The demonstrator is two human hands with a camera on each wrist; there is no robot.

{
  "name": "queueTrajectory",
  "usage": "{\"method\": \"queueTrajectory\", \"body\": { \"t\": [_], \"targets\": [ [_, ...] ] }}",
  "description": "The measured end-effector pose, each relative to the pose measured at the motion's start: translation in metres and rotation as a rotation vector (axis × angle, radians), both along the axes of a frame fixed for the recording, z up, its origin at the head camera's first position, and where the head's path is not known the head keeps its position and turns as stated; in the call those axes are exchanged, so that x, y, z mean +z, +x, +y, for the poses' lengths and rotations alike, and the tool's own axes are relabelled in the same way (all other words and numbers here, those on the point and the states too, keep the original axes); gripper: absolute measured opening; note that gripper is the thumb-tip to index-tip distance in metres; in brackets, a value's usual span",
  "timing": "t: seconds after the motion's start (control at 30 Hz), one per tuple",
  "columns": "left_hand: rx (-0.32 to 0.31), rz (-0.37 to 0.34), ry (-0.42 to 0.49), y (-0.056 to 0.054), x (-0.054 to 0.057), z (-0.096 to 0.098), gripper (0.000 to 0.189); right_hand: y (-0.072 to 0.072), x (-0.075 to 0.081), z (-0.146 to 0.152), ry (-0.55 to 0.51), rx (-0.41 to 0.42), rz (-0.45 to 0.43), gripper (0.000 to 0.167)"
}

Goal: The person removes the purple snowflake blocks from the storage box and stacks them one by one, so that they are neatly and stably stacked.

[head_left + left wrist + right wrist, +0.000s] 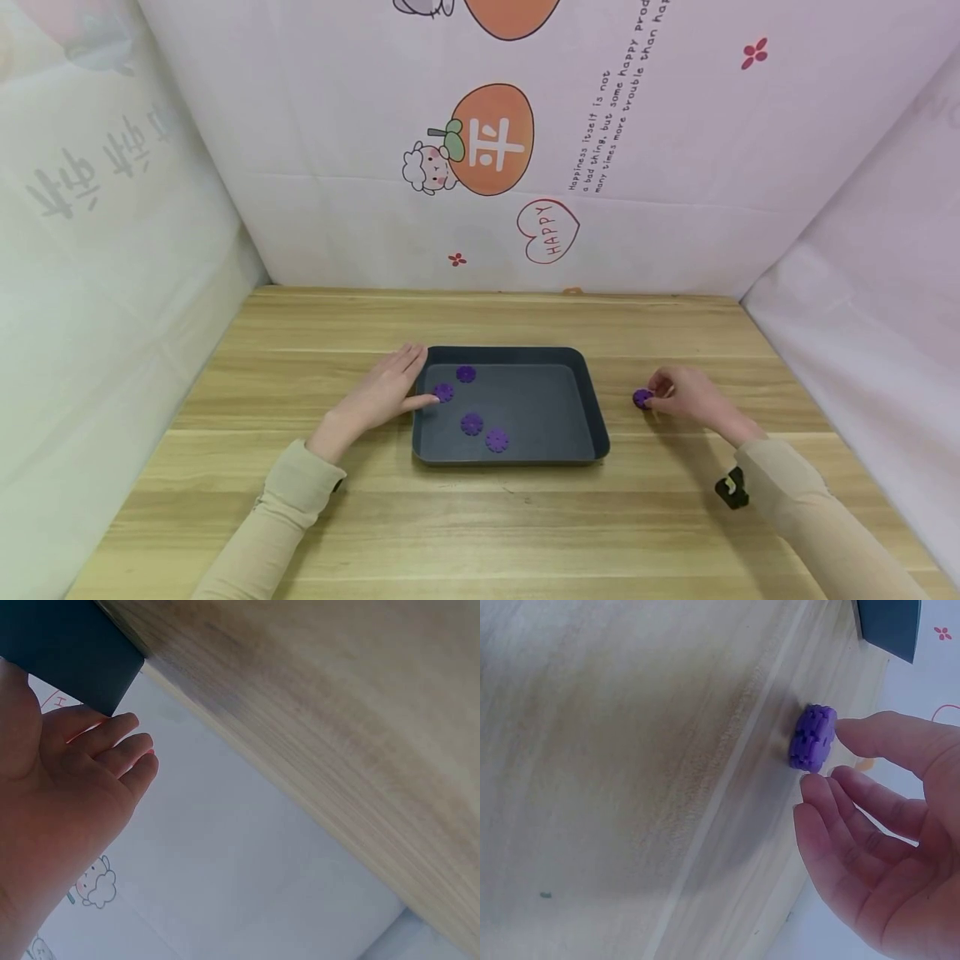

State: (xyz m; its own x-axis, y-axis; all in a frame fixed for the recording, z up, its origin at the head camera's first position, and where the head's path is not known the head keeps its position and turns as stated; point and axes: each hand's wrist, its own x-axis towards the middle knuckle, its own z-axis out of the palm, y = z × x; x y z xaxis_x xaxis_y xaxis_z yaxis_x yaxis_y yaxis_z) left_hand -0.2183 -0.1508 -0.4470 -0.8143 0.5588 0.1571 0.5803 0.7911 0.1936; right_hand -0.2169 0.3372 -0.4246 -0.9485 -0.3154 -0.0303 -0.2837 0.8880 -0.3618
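A dark grey rectangular tray (536, 408) sits on the wooden table, with several purple notched discs (472, 424) lying flat in its left half. My left hand (382, 387) holds the tray's left side, thumb over the rim and fingers along the outside near the far corner. In the left wrist view the fingers (120, 746) bend beside the tray wall (75, 652), which hides the thumb. Right of the tray, my right hand (686, 398) pinches a small stack of purple discs (814, 739) at the table surface, thumb on one side and fingertips at its edge.
White printed sheeting (360, 150) rises behind the table (495, 533) and along both sides. A small black object (732, 488) shows by the right sleeve cuff. Bare wood lies between the tray and the right hand.
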Motion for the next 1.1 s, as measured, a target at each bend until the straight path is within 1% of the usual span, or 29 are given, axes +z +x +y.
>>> {"method": "queueTrajectory", "body": {
  "t": [0.4,0.53,0.77,0.9,1.1],
  "targets": [
    [-0.001,0.004,0.002,0.000,0.000,0.001,0.083,0.000,0.007,-0.006,-0.002,0.009,0.019,0.021],
    [-0.003,0.014,0.002,0.000,0.000,0.001,0.082,-0.001,0.014,-0.015,-0.001,0.025,0.028,0.021],
    [-0.004,0.021,0.005,0.000,0.001,0.000,0.082,-0.004,0.026,-0.032,-0.005,0.036,0.002,0.021],
    [-0.004,0.016,0.006,0.001,0.001,0.000,0.082,-0.005,0.031,-0.041,-0.006,0.042,-0.002,0.019],
    [-0.002,0.011,-0.004,0.001,0.002,0.000,0.082,-0.007,0.034,-0.053,-0.009,0.067,0.007,0.019]
  ]
}}
